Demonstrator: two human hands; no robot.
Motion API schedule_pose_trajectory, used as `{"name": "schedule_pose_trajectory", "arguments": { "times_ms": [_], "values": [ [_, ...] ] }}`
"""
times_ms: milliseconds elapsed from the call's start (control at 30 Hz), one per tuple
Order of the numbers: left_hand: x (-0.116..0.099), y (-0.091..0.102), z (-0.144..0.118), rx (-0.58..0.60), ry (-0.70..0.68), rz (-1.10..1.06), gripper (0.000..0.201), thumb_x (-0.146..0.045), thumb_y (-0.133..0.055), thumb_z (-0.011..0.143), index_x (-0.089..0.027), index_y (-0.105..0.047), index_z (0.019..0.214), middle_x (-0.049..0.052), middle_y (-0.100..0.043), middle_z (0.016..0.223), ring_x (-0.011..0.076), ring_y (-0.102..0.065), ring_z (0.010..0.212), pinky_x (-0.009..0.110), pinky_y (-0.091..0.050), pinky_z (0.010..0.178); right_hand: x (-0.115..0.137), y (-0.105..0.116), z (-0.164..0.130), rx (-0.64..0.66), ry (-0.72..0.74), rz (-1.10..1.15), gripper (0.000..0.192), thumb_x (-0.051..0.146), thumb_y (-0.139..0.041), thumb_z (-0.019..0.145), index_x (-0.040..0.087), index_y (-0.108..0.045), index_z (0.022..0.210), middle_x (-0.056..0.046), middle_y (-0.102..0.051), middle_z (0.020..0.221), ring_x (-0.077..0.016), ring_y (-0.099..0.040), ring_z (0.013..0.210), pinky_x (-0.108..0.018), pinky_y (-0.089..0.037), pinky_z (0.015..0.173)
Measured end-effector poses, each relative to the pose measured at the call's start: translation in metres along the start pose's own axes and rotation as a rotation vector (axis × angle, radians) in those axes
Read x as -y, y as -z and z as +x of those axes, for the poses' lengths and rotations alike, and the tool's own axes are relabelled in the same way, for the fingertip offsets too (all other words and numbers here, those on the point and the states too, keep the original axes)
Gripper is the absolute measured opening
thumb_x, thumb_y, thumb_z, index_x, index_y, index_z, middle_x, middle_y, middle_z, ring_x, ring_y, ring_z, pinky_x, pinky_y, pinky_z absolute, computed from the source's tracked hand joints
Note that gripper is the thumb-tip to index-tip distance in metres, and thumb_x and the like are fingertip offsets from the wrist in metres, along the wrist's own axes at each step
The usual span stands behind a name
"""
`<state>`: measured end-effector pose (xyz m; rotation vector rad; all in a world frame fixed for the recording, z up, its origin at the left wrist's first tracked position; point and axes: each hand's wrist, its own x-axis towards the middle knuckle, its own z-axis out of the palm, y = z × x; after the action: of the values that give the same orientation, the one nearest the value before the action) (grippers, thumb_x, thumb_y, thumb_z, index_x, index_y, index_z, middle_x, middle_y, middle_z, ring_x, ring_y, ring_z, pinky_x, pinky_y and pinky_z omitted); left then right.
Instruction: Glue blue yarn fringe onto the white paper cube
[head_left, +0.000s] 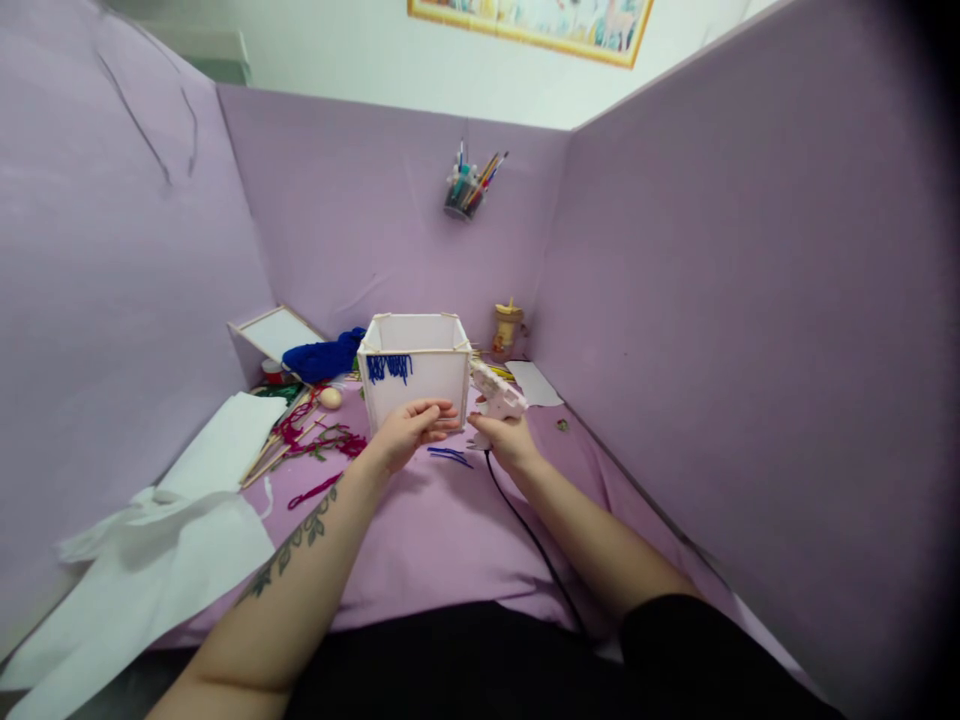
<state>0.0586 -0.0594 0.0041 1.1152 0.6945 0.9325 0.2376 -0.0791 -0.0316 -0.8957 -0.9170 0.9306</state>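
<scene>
Toward the back middle of the purple tabletop (450, 520) sits my white box (414, 370), open on top, with a fringe of blue yarn strands (389, 367) along its front upper edge. My left hand (409, 430) touches the box's front face low down, fingers loosely curled with thumb and fingertips nearly meeting; can't tell if they pinch anything. My right hand (504, 435) is wrapped tight around the glue gun (495, 395), right beside the box's right corner.
</scene>
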Motion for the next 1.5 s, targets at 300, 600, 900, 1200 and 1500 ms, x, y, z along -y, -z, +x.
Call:
{"name": "schedule_pose_trajectory", "arguments": {
  "times_ms": [300,600,900,1200,1500],
  "values": [
    [0.010,-0.001,0.004,-0.017,-0.119,0.120,0.047,-0.018,-0.086,0.052,-0.013,-0.063,0.093,0.005,-0.066,0.093,0.0122,-0.063,0.075,0.029,-0.053,0.074,0.002,0.001,-0.002,0.055,-0.020,-0.011,0.035,0.025,-0.079,0.053,0.018,-0.064,0.083,0.001,-0.064,0.075,-0.0159,-0.060,0.068,-0.029,-0.046,0.064],
    [0.017,-0.008,0.005,-0.086,-0.295,0.302,0.041,-0.023,-0.077,0.061,-0.016,-0.054,0.094,-0.003,-0.056,0.075,0.0106,-0.058,0.070,0.025,-0.049,0.069,-0.002,-0.011,-0.011,0.114,0.032,-0.032,0.035,0.023,-0.079,0.057,0.020,-0.065,0.089,0.000,-0.063,0.082,-0.0147,-0.057,0.069,-0.028,-0.045,0.064],
    [0.018,-0.012,0.004,-0.114,-0.434,0.518,0.029,-0.020,-0.067,0.069,-0.018,-0.051,0.093,-0.002,-0.057,0.075,0.0133,-0.060,0.072,0.027,-0.051,0.069,0.000,-0.013,-0.009,0.096,-0.052,0.002,0.039,0.024,-0.081,0.050,0.019,-0.062,0.083,0.001,-0.062,0.075,-0.0153,-0.056,0.067,-0.028,-0.045,0.063],
    [0.023,-0.011,0.007,-0.082,-0.427,0.411,0.035,-0.024,-0.071,0.068,-0.019,-0.047,0.093,-0.002,-0.055,0.077,0.0127,-0.059,0.074,0.028,-0.050,0.073,-0.001,-0.016,-0.007,0.057,-0.070,0.053,0.042,0.021,-0.080,0.046,0.019,-0.059,0.083,0.003,-0.060,0.070,-0.0136,-0.055,0.063,-0.026,-0.044,0.061],
    [0.025,-0.008,0.012,-0.121,-0.415,0.342,0.039,-0.022,-0.072,0.068,-0.019,-0.045,0.095,-0.003,-0.054,0.078,0.0114,-0.057,0.074,0.027,-0.048,0.071,0.007,-0.015,-0.011,0.086,0.009,-0.097,0.034,0.030,-0.076,0.057,0.020,-0.060,0.085,0.002,-0.060,0.069,-0.0136,-0.052,0.058,-0.027,-0.042,0.055]
  ]
}}
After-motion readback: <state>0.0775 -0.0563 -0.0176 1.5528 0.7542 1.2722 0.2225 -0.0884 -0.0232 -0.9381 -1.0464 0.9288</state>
